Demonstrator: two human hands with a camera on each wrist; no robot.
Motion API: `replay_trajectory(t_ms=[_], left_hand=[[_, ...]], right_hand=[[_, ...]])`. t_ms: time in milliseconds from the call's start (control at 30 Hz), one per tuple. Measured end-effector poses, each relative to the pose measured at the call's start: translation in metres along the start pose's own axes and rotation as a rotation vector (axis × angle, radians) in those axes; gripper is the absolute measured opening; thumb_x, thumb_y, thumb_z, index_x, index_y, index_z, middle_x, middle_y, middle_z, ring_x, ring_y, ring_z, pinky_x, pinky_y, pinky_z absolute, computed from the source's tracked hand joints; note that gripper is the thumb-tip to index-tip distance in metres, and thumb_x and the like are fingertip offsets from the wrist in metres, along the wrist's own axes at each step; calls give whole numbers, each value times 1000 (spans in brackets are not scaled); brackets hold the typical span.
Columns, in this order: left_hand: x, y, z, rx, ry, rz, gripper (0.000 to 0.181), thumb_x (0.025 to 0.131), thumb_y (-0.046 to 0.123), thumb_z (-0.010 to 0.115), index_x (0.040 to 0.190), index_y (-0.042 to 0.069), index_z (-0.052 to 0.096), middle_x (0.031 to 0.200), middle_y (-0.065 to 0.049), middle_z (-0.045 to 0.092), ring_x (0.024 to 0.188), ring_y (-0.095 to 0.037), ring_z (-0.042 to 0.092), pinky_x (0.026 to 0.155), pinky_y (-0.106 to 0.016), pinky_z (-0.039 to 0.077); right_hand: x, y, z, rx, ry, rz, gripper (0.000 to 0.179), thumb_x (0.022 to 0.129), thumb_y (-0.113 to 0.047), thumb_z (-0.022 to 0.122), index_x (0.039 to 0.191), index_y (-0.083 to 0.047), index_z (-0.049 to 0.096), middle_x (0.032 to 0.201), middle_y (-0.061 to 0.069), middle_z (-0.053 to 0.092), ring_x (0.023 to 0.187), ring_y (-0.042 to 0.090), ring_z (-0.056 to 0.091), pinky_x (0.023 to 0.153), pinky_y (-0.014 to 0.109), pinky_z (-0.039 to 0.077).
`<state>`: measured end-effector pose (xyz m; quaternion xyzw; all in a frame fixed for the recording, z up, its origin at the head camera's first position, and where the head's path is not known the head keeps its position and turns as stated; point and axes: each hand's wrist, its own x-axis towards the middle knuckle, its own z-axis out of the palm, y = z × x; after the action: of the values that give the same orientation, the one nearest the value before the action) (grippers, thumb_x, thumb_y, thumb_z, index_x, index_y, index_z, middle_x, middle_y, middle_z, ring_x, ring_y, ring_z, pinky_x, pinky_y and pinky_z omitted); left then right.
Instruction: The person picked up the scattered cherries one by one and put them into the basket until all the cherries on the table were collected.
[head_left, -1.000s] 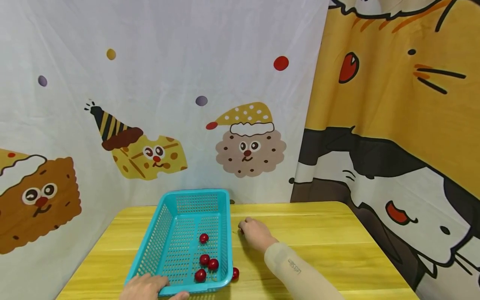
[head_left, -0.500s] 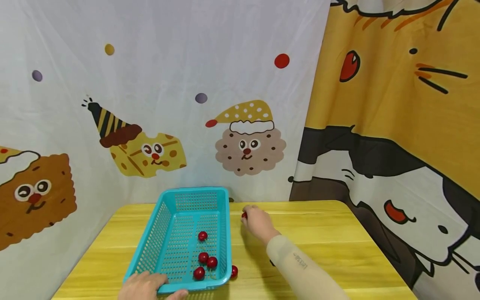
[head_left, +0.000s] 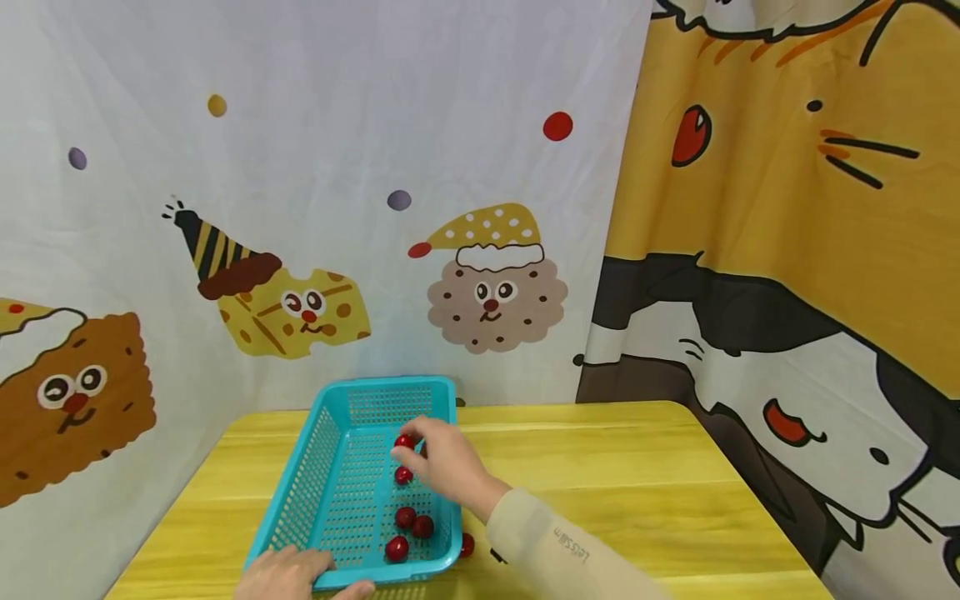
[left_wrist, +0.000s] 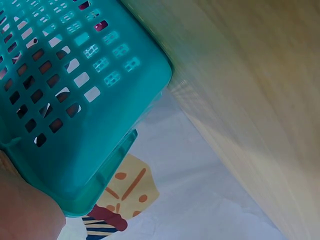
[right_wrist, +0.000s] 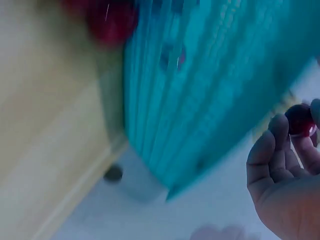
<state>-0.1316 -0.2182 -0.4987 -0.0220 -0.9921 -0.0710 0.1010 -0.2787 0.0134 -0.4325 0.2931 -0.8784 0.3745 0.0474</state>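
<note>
Red cherry (head_left: 403, 440) sits pinched in the right hand's (head_left: 447, 463) grip over the blue basket (head_left: 298, 483); the left hand (head_left: 283, 575) holds its near rim (head_left: 397, 573); four cherries (head_left: 406, 517) lie inside.

Yellow table (head_left: 592, 475), striped like wood, rounded at the far corners. Carries one light blue basket (head_left: 352, 479) with many holes, left of the middle. Carries also one red cherry (head_left: 467, 546), just beside the basket's right side.
</note>
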Motion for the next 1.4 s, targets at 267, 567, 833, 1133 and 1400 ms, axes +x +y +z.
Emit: replay_trajectory(t_ms=[267, 567, 833, 1133, 1400], left_hand=[[-3, 3, 4, -17, 145, 45, 52, 77, 88, 70, 68, 38, 58, 59, 18, 39, 56, -2, 32, 61, -27, 35], [-1, 2, 9, 9, 264, 87, 54, 73, 89, 72, 67, 37, 58, 59, 19, 41, 56, -1, 33, 59, -26, 36], [0, 1, 4, 0, 83, 28, 53, 77, 89, 68, 72, 37, 62, 61, 17, 47, 58, -3, 39, 63, -29, 40], [-2, 4, 5, -3, 142, 32, 54, 76, 89, 69, 66, 38, 53, 58, 17, 36, 56, -2, 33, 61, -27, 33], [-3, 6, 7, -4, 158, 11, 59, 75, 91, 68, 63, 37, 47, 56, 14, 33, 56, -3, 31, 62, -26, 30]], right_hand=[[-17, -7, 35, -132, -163, -32, 33, 103, -46, 70, 127, -24, 73, 113, -11, 75, 96, 2, 68, 82, 22, 55], [-21, -11, 41, -407, -220, -70, 32, 102, -51, 71, 124, -28, 71, 108, -14, 74, 89, 1, 65, 72, 23, 52], [-23, -11, 43, -491, -257, -53, 30, 98, -54, 74, 119, -33, 74, 107, -15, 76, 85, 4, 67, 72, 26, 54], [-22, -11, 46, -516, -269, -32, 29, 97, -55, 75, 119, -36, 74, 105, -14, 76, 82, 4, 65, 66, 27, 52], [-22, -10, 48, -515, -270, -29, 29, 97, -55, 76, 119, -36, 74, 99, -16, 75, 74, 3, 61, 61, 25, 47]])
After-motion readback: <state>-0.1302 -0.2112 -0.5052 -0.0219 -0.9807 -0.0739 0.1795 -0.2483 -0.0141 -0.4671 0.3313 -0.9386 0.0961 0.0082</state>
